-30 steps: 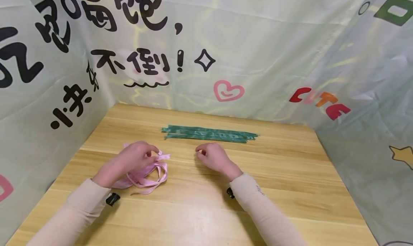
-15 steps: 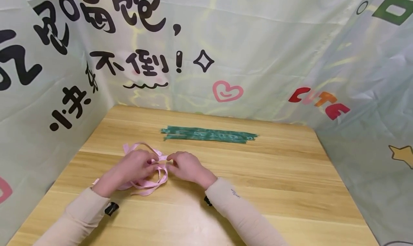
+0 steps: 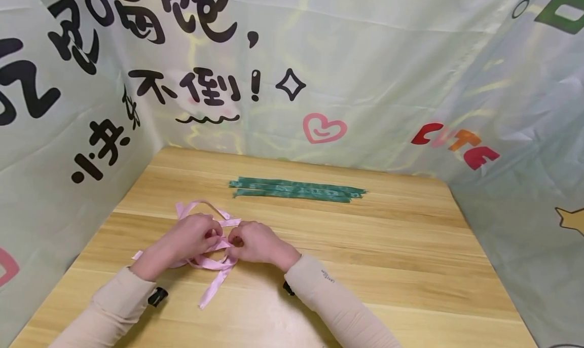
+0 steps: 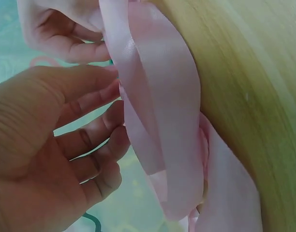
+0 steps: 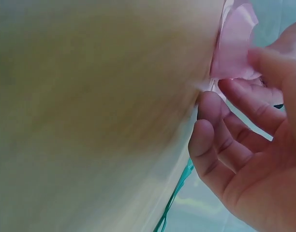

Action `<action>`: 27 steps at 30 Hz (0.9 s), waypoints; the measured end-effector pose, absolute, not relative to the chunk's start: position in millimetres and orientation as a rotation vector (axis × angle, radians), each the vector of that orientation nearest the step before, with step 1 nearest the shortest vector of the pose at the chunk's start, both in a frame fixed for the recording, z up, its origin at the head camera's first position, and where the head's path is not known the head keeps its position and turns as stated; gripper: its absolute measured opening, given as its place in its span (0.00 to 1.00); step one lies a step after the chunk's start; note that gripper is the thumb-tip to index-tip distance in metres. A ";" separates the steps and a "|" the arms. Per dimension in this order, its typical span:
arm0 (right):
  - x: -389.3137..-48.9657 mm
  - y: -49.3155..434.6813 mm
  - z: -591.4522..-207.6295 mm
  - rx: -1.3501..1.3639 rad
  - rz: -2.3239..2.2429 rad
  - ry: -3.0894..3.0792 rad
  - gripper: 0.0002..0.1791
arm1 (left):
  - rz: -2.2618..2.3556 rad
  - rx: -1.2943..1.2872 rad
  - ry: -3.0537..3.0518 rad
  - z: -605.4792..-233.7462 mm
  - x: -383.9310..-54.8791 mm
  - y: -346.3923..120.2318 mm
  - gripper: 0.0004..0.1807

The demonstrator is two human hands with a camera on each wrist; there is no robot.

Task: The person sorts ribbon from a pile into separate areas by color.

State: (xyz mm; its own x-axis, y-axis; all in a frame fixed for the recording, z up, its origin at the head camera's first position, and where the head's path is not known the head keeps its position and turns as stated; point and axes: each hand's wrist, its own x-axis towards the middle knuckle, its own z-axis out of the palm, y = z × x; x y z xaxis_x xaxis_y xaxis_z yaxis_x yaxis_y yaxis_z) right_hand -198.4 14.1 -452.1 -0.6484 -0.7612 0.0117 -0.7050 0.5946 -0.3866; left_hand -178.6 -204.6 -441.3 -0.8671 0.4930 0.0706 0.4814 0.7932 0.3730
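Observation:
A loose tangle of pink satin ribbon [image 3: 214,263] lies on the left part of the table. My left hand [image 3: 193,234] pinches the ribbon between thumb and fingertips over the tangle. In the left wrist view, broad ribbon loops [image 4: 170,111] hang beside the left hand [image 4: 51,135]. Close to its right, my right hand [image 3: 257,242] pinches ribbon at the tangle's right side. The right wrist view has a ribbon piece [image 5: 235,46] between thumb and index of the right hand [image 5: 259,140], its other fingers loosely curled. One ribbon tail [image 3: 213,289] points toward the front.
Several green ribbon strips [image 3: 296,189] lie side by side toward the back of the wooden table [image 3: 388,267]. Printed cloth walls [image 3: 365,74] enclose the table at the back and both sides.
My right hand has come left to the pink ribbon and now pinches it, close to the left hand. A ribbon tail now stretches toward the front. The green strips stay put.

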 end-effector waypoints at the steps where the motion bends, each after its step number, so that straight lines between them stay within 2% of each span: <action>1: -198.2 12.8 -452.4 -1.231 -0.530 2.673 0.10 | 0.607 0.804 2.947 -441.4 -177.9 -204.7 0.02; 4: -197.9 10.1 -452.5 -1.219 -0.522 2.689 0.07 | 0.625 0.821 2.952 -442.4 -175.1 -204.6 0.03; 16: -198.7 7.5 -452.3 -1.238 -0.742 2.661 0.10 | 0.642 1.011 3.050 -448.2 -169.5 -206.0 0.04; 21: -200.5 9.1 -449.4 -1.233 -0.800 2.657 0.09 | 0.654 0.947 3.051 -445.6 -170.2 -208.4 0.09; 27: -204.9 13.7 -444.7 -1.175 -0.843 2.665 0.06 | 0.754 0.883 3.093 -441.5 -172.2 -213.5 0.03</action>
State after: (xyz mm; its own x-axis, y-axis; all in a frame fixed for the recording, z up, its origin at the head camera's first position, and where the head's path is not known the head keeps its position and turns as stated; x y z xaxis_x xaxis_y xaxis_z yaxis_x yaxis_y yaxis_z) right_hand -204.9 13.7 -444.7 -0.6947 -0.7094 0.1191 -0.6489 0.5465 -0.5294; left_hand -172.2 -213.5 -441.5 -0.8449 0.4603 0.2726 0.5341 0.7547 0.3810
